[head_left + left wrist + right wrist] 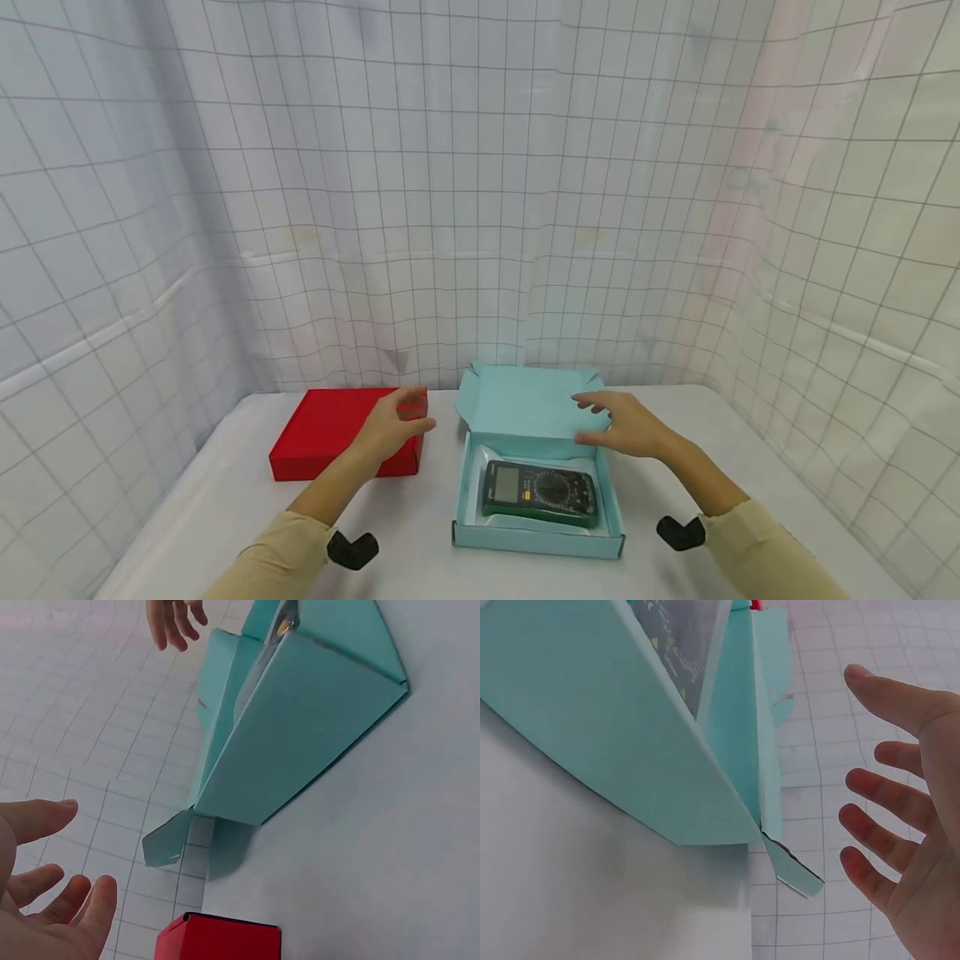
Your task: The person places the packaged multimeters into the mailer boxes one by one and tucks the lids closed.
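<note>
A light blue cardboard box lies on the white table with its lid tipped back. Inside it rests a multimeter, dark with a green edge, a grey screen and a round dial, on whitish wrapping. My left hand hovers over the right part of a red box, fingers loosely bent and holding nothing. On the other side, my right hand hangs near the lid's right edge, also holding nothing. Both wrist views show the fingers apart from the blue box.
The red box is closed and sits to the left of the blue one. White curtains with a dark grid stand behind and at both sides of the white table. A black wrist device shows by each sleeve.
</note>
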Available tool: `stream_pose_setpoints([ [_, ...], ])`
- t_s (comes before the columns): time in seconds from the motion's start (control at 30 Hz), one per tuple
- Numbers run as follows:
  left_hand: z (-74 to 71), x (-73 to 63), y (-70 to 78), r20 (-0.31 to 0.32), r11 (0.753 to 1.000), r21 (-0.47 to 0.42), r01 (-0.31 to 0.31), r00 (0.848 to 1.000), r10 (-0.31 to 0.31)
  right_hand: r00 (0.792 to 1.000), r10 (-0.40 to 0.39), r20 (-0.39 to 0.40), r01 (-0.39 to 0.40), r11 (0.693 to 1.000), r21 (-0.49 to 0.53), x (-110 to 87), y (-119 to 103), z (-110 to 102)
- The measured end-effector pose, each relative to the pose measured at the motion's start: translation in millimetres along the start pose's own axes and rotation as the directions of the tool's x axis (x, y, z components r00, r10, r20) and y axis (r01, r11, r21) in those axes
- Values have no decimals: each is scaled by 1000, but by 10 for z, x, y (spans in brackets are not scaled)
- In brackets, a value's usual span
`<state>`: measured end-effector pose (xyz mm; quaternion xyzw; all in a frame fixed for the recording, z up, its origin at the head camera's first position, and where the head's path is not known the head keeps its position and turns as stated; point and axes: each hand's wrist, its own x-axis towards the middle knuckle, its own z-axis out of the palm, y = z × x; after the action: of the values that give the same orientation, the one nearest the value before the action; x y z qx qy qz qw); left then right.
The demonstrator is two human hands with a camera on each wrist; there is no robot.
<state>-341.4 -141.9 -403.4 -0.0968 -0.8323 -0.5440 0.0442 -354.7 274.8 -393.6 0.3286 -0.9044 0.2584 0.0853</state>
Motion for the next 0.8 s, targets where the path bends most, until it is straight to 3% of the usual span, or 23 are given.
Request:
stream_pose_setpoints([
  [0.27,-52,332,-44,-5,999,-22,27,1000,-27,995,67,-78,-69,998,-13,53,150,-198],
  [0.43,-48,458,-67,-19,998,-61,33,999,-34,988,104,-110,-106,994,-13,105,278,-255],
  [0.8,162,674,-152,-36,991,-130,27,999,-32,969,212,-128,-213,977,5,116,549,-244],
])
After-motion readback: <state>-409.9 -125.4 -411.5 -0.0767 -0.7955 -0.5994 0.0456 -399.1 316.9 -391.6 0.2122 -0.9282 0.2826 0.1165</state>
